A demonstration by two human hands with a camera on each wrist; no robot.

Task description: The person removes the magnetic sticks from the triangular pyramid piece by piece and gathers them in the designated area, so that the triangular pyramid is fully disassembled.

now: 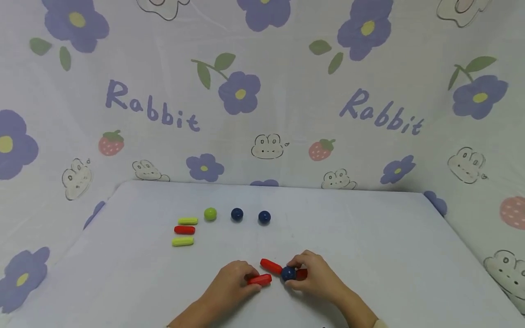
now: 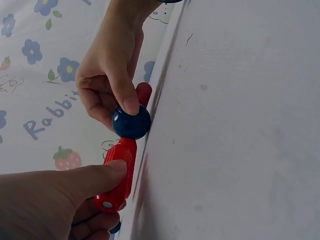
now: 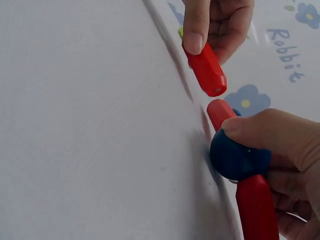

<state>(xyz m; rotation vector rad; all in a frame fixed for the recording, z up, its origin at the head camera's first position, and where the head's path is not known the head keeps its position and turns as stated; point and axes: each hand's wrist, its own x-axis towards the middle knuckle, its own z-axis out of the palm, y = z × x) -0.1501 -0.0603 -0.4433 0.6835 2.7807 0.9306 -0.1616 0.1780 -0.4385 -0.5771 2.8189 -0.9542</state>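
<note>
Near the front of the white table, my left hand (image 1: 231, 284) pinches a short red rod (image 1: 262, 279) between thumb and fingers. Close by on its right, my right hand (image 1: 313, 278) grips a dark blue ball (image 1: 288, 273). One red rod (image 1: 271, 266) meets the ball and points to the far left; another red rod (image 3: 256, 205) joins it on the other side, partly covered by the right fingers in the head view. In the right wrist view the left hand's rod is apart from the ball, with a small gap to the rod nearest it.
Farther back on the white table (image 1: 369, 237) lie two yellow-green rods (image 1: 182, 241) with a red rod (image 1: 184, 230) between them. Beside them sit a yellow-green ball (image 1: 210, 214) and two dark blue balls (image 1: 237, 214). A printed cloth (image 1: 287, 59) hangs behind and at the sides.
</note>
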